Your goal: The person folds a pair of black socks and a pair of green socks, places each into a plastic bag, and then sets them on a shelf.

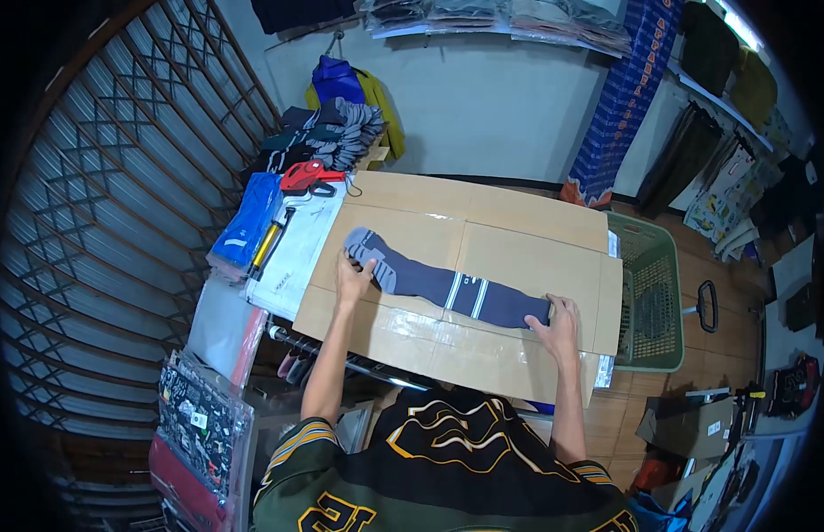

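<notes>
A long dark grey sock (421, 280) with white stripes and a lighter grey foot lies stretched across a flattened cardboard sheet (527, 239). My left hand (353, 277) grips the foot end, thumb on top and fingers at the far edge. At the cuff end, my right hand (558, 326) pinches the opening between thumb and fingers. The sock lies roughly flat, its foot pointing to the upper left.
Left of the cardboard are a red tape dispenser (311, 178), a yellow-and-black tool (268, 244) and blue packed garments (248, 217). Folded socks (337, 129) are piled behind. A green plastic basket (647, 293) stands at the right. Packaged clothes (199, 426) sit at lower left.
</notes>
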`<state>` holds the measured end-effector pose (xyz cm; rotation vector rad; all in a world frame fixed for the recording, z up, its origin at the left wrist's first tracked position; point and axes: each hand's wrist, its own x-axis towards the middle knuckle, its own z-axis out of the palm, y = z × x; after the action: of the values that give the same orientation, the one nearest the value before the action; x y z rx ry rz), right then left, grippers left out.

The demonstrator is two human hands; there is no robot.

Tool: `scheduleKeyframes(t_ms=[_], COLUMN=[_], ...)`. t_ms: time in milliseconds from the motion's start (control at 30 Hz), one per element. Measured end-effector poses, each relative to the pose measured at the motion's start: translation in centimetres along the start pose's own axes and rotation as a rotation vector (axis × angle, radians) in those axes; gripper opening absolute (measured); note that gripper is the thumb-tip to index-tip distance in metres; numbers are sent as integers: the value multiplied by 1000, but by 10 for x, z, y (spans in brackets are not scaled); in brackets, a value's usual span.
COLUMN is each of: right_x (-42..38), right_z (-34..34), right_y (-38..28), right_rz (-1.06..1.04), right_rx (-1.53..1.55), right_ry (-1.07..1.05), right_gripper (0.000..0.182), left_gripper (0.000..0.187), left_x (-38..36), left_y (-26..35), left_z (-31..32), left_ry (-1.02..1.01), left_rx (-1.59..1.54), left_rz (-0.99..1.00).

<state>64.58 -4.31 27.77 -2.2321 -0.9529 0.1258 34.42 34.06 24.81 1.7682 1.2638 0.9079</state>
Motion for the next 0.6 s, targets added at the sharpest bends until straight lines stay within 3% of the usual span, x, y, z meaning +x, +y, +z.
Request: scheduleKeyframes(t_ms=[67, 100, 300, 400, 500, 600], right_x=[2, 4, 5, 3, 4, 3], right_z=[2, 1, 6, 9, 11, 13], right_y=[-2, -5, -11, -6, -5, -2], right_rz=[24, 37, 15, 80, 109, 128], right_rx=[-14, -11, 3, 96, 126, 119], right_ry=[-27, -29, 18, 23, 55, 59], right_gripper=[64, 61, 44, 38, 34, 38], left_gripper=[77, 64, 49, 49, 50, 57], left_x=[-1, 3, 24, 14, 10, 14], left_y=[5, -8, -42, -33, -23, -22], left_z=[-1, 4, 14, 15, 13, 10], left_ry=[7, 22, -44, 31, 41, 4], left_rx=[63, -2, -138, 42, -101, 4], left_rz=[-124, -121, 34, 35, 20, -4])
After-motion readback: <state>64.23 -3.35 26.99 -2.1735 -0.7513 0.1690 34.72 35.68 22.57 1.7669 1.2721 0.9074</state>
